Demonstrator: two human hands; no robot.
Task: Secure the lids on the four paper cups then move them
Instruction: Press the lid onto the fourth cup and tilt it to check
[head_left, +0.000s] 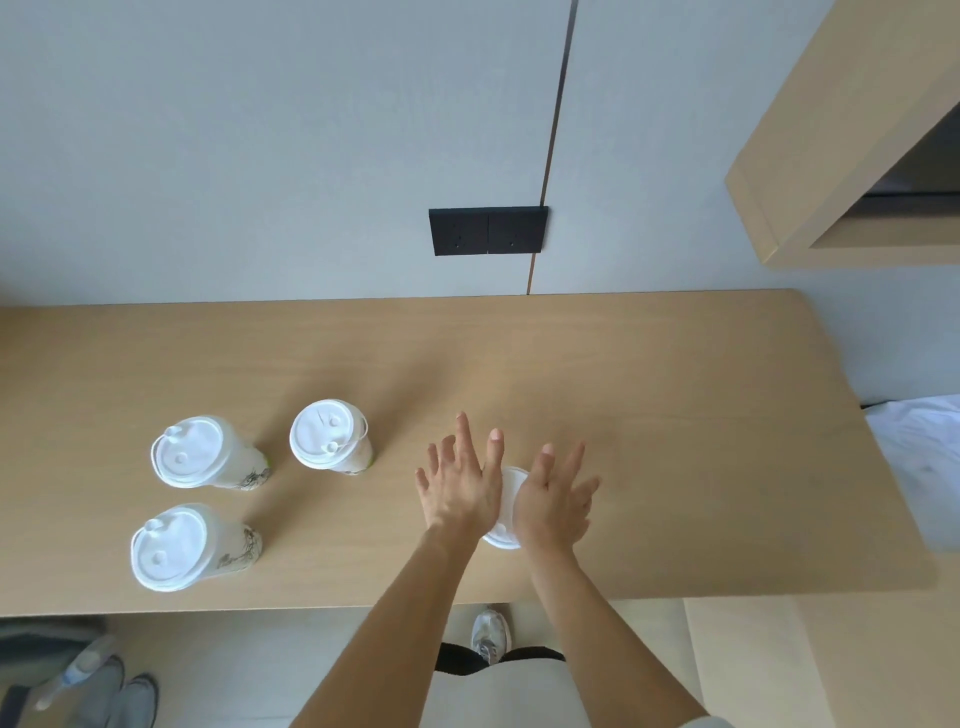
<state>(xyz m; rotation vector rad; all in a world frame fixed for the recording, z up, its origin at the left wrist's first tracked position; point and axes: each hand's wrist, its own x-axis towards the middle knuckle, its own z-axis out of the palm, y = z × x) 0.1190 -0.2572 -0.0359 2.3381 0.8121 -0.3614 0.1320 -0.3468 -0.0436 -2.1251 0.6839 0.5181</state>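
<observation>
Three white paper cups with white lids on stand on the left of the wooden table (675, 415): one at the back left (195, 452), one at the front left (174, 548), one further right (327, 431). A fourth cup's white lid (508, 506) shows between my two hands near the table's front edge; the cup under it is hidden. My left hand (457, 483) and my right hand (553, 499) lie flat over that lid, fingers spread and pointing away from me, palms down on either side of it.
A black double wall socket (488, 231) sits on the grey wall behind the table. A wooden shelf (831, 156) juts out at the upper right. A white cloth (914, 457) lies beyond the table's right end. Shoes (488, 636) show on the floor below.
</observation>
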